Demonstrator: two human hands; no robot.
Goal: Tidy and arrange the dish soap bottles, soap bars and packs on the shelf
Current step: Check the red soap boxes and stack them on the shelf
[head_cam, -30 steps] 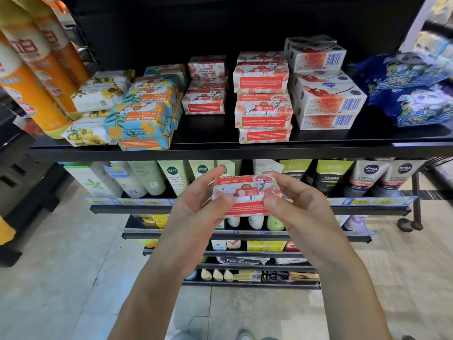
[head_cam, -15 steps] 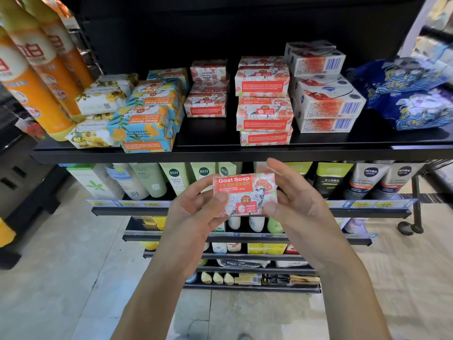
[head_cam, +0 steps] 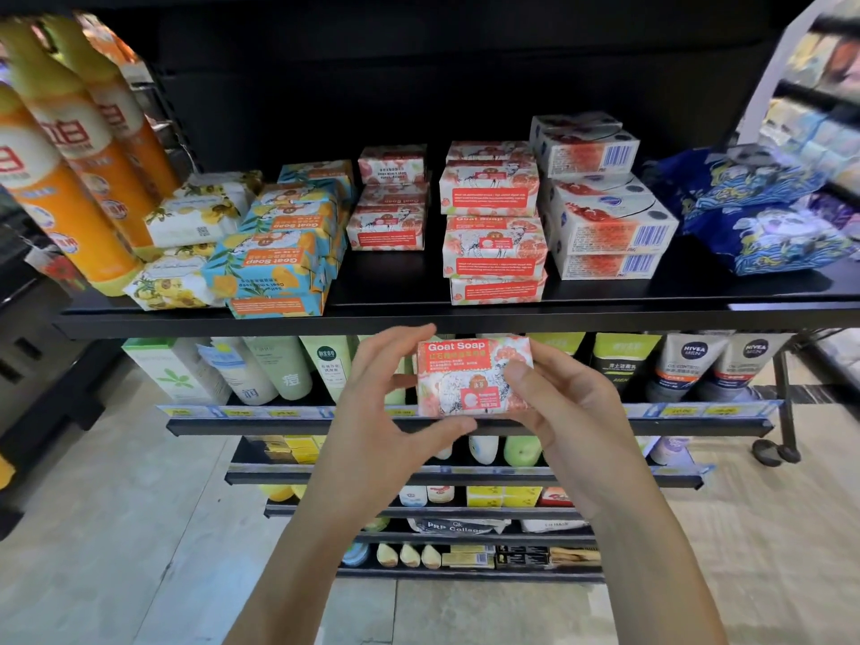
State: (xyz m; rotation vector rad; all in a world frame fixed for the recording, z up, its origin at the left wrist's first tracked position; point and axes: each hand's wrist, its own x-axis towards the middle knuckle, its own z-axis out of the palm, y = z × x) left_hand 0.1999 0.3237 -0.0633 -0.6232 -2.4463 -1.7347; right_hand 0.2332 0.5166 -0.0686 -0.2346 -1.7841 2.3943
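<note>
We are holding the soap bar (head_cam: 472,377) just below the shelf (head_cam: 419,318), left hand (head_cam: 388,412) and right hand (head_cam: 565,412) pinching its ends; keeping it label-forward and level should help when setting it squarely onto the matching stack (head_cam: 493,221).

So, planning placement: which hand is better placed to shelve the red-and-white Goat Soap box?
Probably right: the right hand wraps the red-and-white Goat Soap box; the left hand only pinches its lower-left corner.
</note>
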